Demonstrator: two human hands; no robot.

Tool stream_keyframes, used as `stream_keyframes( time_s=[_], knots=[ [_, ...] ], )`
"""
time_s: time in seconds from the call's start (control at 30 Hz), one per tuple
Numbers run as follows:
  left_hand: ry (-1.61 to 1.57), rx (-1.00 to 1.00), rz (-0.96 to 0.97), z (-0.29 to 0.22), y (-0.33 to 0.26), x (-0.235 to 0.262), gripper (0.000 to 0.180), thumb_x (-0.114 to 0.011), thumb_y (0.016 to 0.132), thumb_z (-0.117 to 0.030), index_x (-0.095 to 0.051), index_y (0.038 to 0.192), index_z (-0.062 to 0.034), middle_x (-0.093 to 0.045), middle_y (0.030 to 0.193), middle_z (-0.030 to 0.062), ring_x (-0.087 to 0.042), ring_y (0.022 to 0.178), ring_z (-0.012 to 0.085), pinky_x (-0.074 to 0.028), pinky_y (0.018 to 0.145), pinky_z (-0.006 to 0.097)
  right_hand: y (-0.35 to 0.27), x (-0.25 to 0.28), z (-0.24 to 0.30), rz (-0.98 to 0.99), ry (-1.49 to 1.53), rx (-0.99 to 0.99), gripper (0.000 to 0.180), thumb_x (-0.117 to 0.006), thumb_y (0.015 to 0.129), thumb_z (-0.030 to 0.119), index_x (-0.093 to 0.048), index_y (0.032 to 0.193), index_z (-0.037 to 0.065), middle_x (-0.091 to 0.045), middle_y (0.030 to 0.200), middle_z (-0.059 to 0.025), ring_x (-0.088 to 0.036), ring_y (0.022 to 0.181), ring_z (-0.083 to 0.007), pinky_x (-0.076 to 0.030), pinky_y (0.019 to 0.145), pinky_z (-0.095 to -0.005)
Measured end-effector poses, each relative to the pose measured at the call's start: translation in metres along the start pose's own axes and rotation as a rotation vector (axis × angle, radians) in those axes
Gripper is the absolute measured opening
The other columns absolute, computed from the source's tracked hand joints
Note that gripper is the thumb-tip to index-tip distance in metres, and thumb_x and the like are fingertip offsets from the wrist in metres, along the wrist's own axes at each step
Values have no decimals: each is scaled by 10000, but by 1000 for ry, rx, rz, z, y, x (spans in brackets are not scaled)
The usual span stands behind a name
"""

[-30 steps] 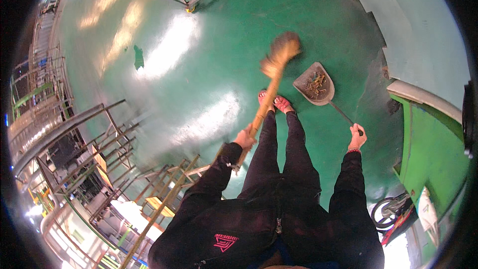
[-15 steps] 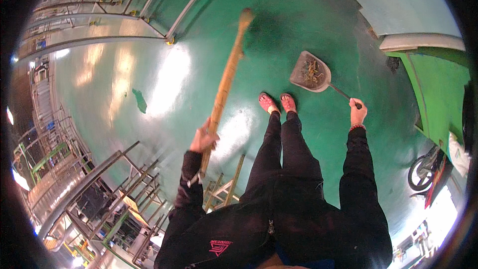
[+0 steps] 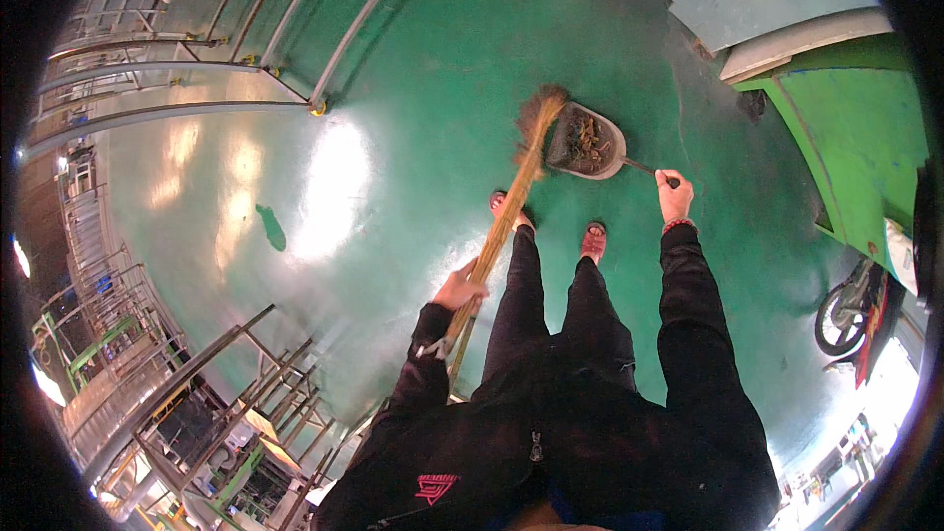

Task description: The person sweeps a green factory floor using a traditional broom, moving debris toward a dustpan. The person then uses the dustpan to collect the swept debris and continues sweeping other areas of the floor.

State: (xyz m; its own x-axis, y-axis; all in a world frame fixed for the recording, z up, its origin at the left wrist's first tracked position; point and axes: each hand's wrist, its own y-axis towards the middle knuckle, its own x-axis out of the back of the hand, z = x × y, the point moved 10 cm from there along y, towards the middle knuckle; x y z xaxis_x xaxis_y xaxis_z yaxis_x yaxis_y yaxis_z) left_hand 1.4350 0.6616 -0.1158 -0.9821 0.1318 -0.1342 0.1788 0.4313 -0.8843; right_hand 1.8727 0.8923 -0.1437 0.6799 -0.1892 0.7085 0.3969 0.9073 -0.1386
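Observation:
My left hand (image 3: 460, 288) grips the pale wooden shaft of a straw broom (image 3: 511, 206). Its brush head (image 3: 539, 110) rests on the green floor right at the mouth of a grey dustpan (image 3: 587, 143). My right hand (image 3: 675, 196) holds the dustpan's thin handle out in front of me. The pan lies low on the floor and holds a small heap of brown debris. My two feet in reddish sandals (image 3: 593, 241) stand just behind the pan and the broom.
Glossy green floor (image 3: 413, 88) spreads ahead and to the left, with a dark green scrap (image 3: 270, 227) on it. Metal railings (image 3: 177, 79) run at upper left, steel racks (image 3: 226, 403) at lower left. A green wall panel (image 3: 846, 138) and a parked motorbike (image 3: 851, 320) stand on the right.
The broom swung from pointing far forward on the left back to the right, its head coming down at the dustpan's mouth. My view and stance shifted slightly; the dustpan stayed in my right hand.

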Motion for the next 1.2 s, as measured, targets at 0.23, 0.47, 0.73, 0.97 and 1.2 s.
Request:
stream_keyframes(
  time_s=[0.23,0.47,0.73,0.97,1.2],
  knots=[
    [-77,28,-251,-7,-99,8,715,-579,650,15,-284,1296,-68,-521,602,67,-511,462,158,-438,390,291,9,45,-96,-45,341,-150,153,-660,714,159,-622,727,12,-562,593,-13,-496,552,-87,-412,536,-237],
    [100,-218,-458,-122,39,86,348,-500,684,-30,-430,1019,34,-493,561,70,-488,415,154,-421,388,267,-49,145,-163,-174,498,-412,169,-615,760,105,-591,806,-55,-575,753,-81,-560,638,-151,-504,646,-264],
    [489,-139,-354,-134,185,16,477,-545,644,-51,-362,1076,31,-536,540,121,-540,400,212,-442,373,322,-84,179,-216,-311,471,-384,161,-626,744,123,-616,783,-33,-597,702,-60,-572,642,-135,-461,613,-246],
    [485,56,101,-61,94,-147,743,-572,618,-20,-266,1291,-84,-481,521,67,-480,390,144,-412,352,281,-90,190,-250,-359,387,-431,144,-640,725,131,-626,757,-9,-591,647,-31,-528,594,-101,-434,575,-240],
    [279,146,125,-64,-25,-140,762,-572,661,16,-228,1325,-130,-487,591,36,-486,443,123,-423,371,268,-88,194,-266,-369,238,-419,129,-653,708,141,-630,730,15,-591,628,-44,-533,582,-117,-431,566,-275]
  ],
)
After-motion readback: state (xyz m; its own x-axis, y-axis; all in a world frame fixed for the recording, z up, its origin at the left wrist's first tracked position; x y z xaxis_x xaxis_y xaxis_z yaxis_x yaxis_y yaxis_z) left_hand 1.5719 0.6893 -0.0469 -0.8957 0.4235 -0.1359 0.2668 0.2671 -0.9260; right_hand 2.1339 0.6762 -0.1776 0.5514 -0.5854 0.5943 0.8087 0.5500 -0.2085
